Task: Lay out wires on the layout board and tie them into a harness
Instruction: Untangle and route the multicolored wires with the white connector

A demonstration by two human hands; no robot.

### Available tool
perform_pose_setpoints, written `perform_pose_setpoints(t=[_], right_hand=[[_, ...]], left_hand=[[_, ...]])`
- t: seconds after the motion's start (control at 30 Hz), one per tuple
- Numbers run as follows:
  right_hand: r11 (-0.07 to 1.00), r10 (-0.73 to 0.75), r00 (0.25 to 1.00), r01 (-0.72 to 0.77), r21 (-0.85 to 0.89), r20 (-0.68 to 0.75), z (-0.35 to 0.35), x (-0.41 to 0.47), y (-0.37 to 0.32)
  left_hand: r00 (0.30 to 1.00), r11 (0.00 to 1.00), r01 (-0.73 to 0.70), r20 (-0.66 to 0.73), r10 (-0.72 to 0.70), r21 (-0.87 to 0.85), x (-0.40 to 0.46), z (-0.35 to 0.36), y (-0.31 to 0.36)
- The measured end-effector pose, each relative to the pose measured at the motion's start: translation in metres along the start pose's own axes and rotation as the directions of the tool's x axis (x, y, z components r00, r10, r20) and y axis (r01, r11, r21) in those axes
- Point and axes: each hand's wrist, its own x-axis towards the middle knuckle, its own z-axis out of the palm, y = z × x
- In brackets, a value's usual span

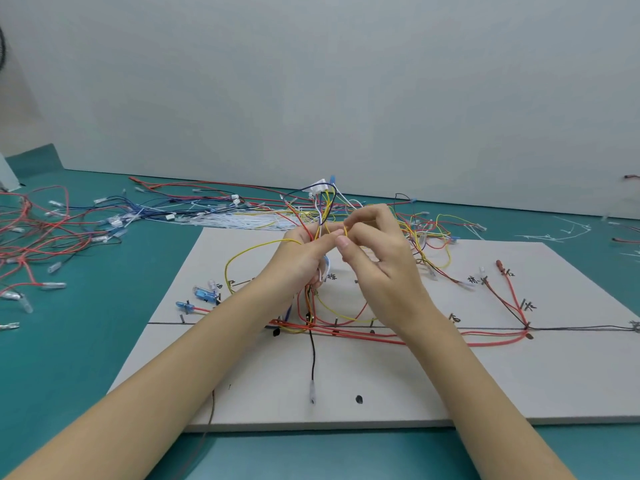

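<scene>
A: Two hands work above the layout board (450,375). State of each grip?

B: Left hand (301,258) grips a bunch of wires (320,216); right hand (377,251) pinches a yellow wire (344,231).

A: Handling?

B: Light, limp and springy, likely to tangle. Hold near the bunch, not the end plugs. Spare wires (52,237) lie on the desk (86,341).

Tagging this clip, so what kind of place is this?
Likely a wire-harness assembly bench: a marked layout board with routing lines, loose terminated wires on a teal bench top, and white cable ties.
</scene>
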Motion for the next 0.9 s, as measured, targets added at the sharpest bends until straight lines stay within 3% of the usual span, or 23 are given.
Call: perform_pose_setpoints(t=[0.1,0.23,0.33,0.47,0.53,0.6,0.67,0.73,0.8,0.9], right_hand=[[0.924,0.152,0.987,-0.126,0.361,-0.043,-0.003,0.004,-0.012],[0.549,0.288,0.953,-0.246,0.799,0.095,-0.022,0.01,-0.016],[0.273,0.32,0.92,-0.319,0.908,0.227,-0.037,0.013,-0.015],[0.058,0.342,0.856,-0.431,0.901,0.387,-0.043,0.012,-0.01],[0.096,0.387,0.795,-0.539,0.837,0.467,-0.04,0.013,-0.008],[0.274,0.537,0.722,-0.638,0.72,0.437,-0.036,0.014,-0.004],[0.527,0.681,0.696,-0.681,0.508,0.226,-0.028,0.012,0.002],[0.695,0.689,0.723,-0.675,0.246,0.037,-0.022,0.008,0.009],[0.753,0.653,0.757,-0.653,0.086,0.023,-0.017,0.005,0.013],[0.768,0.633,0.758,-0.641,0.003,0.158,-0.013,0.002,0.015]], left_hand=[[0.999,0.999,-0.021,-0.033,0.022,0.047,0.002,-0.002,-0.003],[0.997,0.998,-0.019,-0.075,0.024,0.067,0.004,-0.003,-0.006],[0.992,0.997,-0.016,-0.121,0.026,0.08,0.004,-0.004,-0.008],[0.988,0.994,-0.073,-0.132,0.084,0.086,0.006,-0.003,-0.012],[0.984,0.988,-0.1,-0.137,0.116,0.117,0.006,-0.003,-0.013],[0.979,0.983,-0.101,-0.159,0.126,0.152,0.007,-0.004,-0.014],[0.977,0.986,-0.092,-0.177,0.117,0.142,0.008,-0.005,-0.014],[0.976,0.987,-0.084,-0.19,0.11,0.14,0.009,-0.006,-0.014],[0.973,0.982,-0.085,-0.199,0.117,0.166,0.009,-0.007,-0.015],[0.971,0.977,-0.098,-0.196,0.135,0.188,0.008,-0.008,-0.016]])
